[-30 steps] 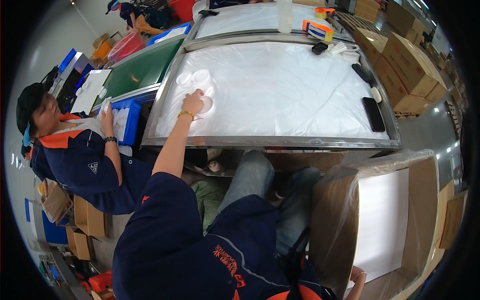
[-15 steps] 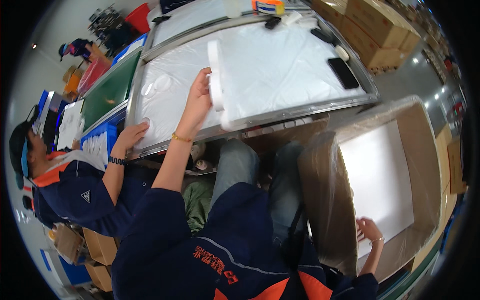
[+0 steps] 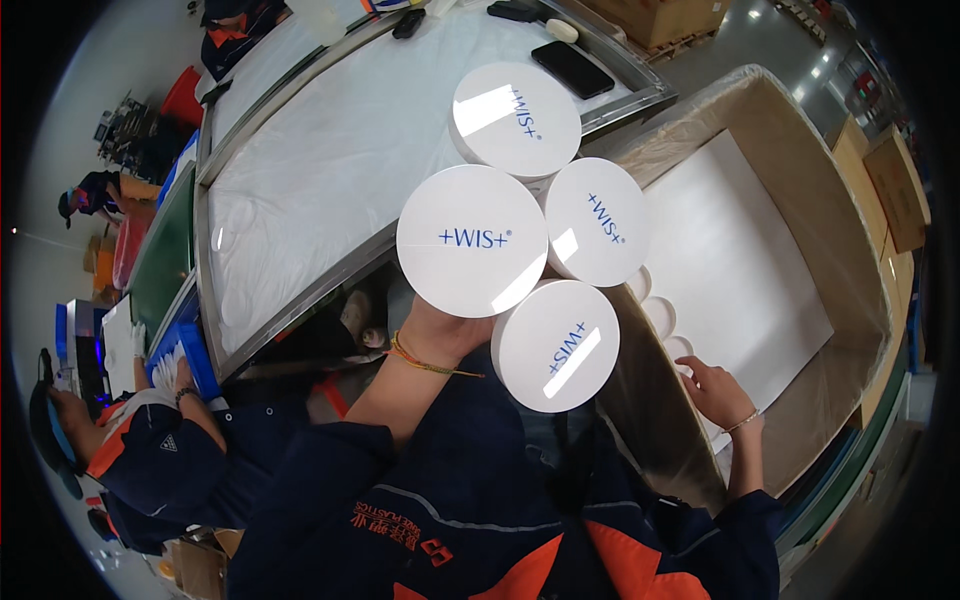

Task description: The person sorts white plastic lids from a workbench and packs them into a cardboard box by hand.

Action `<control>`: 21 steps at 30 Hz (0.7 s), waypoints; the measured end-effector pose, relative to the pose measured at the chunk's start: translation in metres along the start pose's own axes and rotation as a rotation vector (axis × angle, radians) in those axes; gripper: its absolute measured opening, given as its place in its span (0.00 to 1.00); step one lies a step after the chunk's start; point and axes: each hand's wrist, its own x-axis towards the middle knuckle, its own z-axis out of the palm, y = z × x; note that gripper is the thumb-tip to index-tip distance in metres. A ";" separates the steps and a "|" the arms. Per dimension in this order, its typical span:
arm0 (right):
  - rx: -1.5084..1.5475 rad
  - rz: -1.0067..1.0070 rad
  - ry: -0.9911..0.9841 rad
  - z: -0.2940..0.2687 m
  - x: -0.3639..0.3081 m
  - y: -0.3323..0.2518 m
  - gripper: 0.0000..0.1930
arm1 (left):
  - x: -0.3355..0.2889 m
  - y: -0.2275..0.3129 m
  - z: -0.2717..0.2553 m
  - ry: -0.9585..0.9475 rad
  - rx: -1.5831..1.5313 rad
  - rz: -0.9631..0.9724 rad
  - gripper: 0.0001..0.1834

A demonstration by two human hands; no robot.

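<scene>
My left hand [image 3: 445, 332] is closed beneath a cluster of several white round lids [image 3: 470, 275], held up in front of me with their flat, blue-printed faces showing. Its fingers are mostly hidden under the largest-looking lid. Inside the plastic-lined carton [image 3: 640, 405] on my right, a few more white round pieces [image 3: 660, 317] line the near-left wall. My right hand [image 3: 718, 393] is over this edge, fingers apart and stretched toward the closest round piece. Fingertip contact is hard to make out. A white sheet [image 3: 745, 260] lies in the carton.
A metal-framed table [image 3: 320, 210] covered with clear plastic stands ahead and left. On its right end lies a black phone [image 3: 572, 69]. A co-worker [image 3: 165, 440] sits at left beside a blue bin [image 3: 196, 358]; another person [image 3: 235, 35] is across the table.
My left hand has swung from over the table toward the carton, turning the lids face up to my view. My right hand remains at the carton's near-left side. The view has turned right.
</scene>
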 end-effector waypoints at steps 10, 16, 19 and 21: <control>0.442 -0.353 0.090 -0.005 -0.017 -0.038 0.28 | 0.013 -0.016 -0.012 0.048 -0.040 -0.123 0.25; 0.243 -0.293 0.184 -0.005 -0.018 -0.046 0.27 | 0.033 -0.023 -0.006 0.104 -0.163 -0.244 0.24; 0.209 -0.301 0.229 -0.004 -0.020 -0.045 0.26 | 0.060 -0.041 -0.008 0.068 0.005 -0.182 0.23; 0.207 -0.298 0.255 -0.002 -0.020 -0.041 0.26 | 0.090 -0.060 -0.006 0.020 0.175 -0.117 0.23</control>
